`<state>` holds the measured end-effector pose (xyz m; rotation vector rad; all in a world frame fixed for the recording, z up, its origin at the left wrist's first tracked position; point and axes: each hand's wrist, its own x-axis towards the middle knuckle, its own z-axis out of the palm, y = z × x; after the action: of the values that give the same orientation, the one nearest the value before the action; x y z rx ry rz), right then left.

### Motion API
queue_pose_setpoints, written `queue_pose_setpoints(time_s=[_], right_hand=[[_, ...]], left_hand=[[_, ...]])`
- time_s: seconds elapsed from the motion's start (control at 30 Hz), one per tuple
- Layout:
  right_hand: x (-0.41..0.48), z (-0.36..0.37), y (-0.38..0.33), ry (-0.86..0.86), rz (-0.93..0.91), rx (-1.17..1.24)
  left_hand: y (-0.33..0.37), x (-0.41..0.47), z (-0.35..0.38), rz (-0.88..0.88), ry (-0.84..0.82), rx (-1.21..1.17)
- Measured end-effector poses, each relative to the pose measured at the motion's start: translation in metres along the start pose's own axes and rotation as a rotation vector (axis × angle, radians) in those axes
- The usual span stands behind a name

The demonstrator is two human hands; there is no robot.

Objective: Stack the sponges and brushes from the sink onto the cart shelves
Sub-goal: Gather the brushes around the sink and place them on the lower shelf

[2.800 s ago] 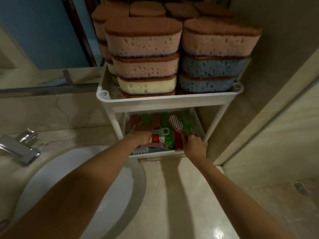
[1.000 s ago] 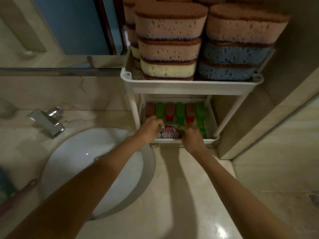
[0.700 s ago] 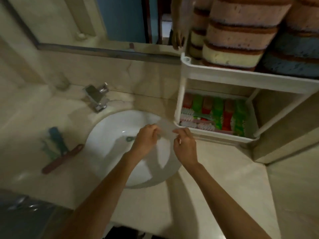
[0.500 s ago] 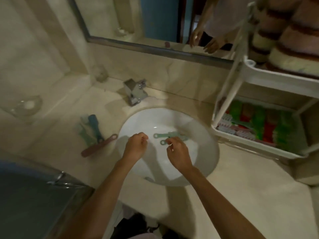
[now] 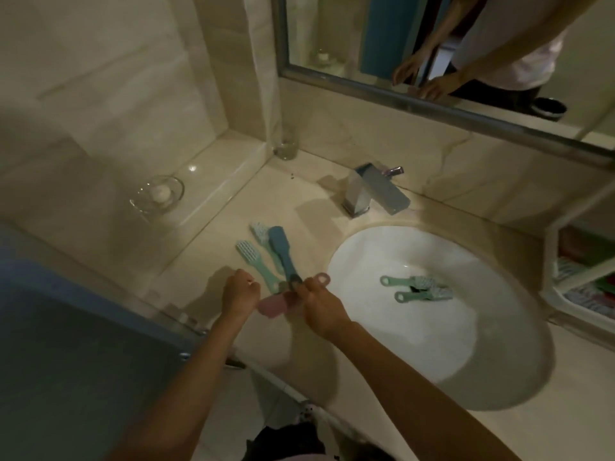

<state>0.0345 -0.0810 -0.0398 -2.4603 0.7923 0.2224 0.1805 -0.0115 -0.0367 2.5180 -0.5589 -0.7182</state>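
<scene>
Right hand (image 5: 321, 307): fingers curled round the pink brush (image 5: 274, 303) handle, just left of the sink (image 5: 416, 344).
Left hand (image 5: 239, 292): curled beside the pink brush's head, can't tell if gripping.
Left of sink: blue brush (image 5: 281, 251), two pale brushes (image 5: 256, 261).
In sink: two green brushes (image 5: 416, 282), side by side.
Right of sink: cart (image 5: 550, 294).

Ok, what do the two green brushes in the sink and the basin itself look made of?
Green brushes: likely moulded plastic, matte, one even colour, a hanging hole in each handle. Basin: probably glazed ceramic, white and glossy, with soft highlights.
</scene>
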Motion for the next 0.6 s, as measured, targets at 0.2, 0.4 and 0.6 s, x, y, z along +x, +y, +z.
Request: queue_pose_setpoints(time_s=[0.2, 0.4, 0.6], right_hand=[[0.015, 0.002, -0.006, -0.041, 0.118, -0.209], [0.009, -0.008, 0.004, 0.086, 0.264, -0.131], [0.000, -0.022, 0.018, 0.150, 0.432, -0.033]], left_hand=[[-0.006, 0.030, 0.004, -0.087, -0.063, -0.075], [0.016, 0.031, 0.010, -0.124, 0.001, 0.017], [0.021, 0.049, 0.017, -0.101, 0.000, 0.020]])
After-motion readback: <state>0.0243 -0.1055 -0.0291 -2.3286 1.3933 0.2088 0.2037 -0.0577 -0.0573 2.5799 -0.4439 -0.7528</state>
